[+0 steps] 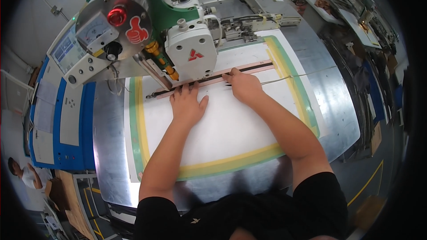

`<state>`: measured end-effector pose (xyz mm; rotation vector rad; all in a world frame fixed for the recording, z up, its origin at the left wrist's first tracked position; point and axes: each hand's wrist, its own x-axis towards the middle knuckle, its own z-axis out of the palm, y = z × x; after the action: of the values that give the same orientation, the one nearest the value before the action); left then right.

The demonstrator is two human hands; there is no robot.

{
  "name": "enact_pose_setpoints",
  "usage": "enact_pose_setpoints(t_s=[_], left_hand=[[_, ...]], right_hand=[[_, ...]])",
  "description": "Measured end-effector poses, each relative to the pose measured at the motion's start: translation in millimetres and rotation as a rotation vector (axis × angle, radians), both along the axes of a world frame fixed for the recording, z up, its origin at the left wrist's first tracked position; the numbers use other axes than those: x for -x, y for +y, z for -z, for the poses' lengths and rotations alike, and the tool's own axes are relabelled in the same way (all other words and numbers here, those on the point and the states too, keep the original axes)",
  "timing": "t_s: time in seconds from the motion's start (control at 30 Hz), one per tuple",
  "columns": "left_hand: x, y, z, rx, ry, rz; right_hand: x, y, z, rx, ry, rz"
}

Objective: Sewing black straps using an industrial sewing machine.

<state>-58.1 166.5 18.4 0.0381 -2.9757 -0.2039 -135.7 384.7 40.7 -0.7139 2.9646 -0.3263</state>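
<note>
A long black strip, edged with pink and looking like a zipper, lies slantwise across a white sheet bordered with yellow and green tape. My left hand rests flat on the sheet, fingers spread, its fingertips on the strip's near edge. Farther right, my right hand is closed with its fingertips at the strip. A small dark point shows beside its fingers; what it belongs to is hidden in the hand. A thin pale cord runs rightward from near that hand.
A white sewing machine head hangs just beyond my hands. To its left are a round control unit and a screen. The sheet lies on a shiny metal table. A blue-and-white cabinet stands left; another person is far left.
</note>
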Motion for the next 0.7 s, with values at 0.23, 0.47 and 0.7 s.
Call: enact_pose_setpoints(t_s=[0.23,0.47,0.7], left_hand=[[-8,-6,-6,-0.012,-0.022,-0.03],[-13,-17,-11,-0.038,-0.052,-0.074],[-7,-8,-4,-0.035,-0.019,-0.01]], right_hand=[[10,73,-7,-0.036,-0.006,0.145],[18,100,-4,0.047,0.03,0.246],[13,78,-1,0.038,0.018,0.195]])
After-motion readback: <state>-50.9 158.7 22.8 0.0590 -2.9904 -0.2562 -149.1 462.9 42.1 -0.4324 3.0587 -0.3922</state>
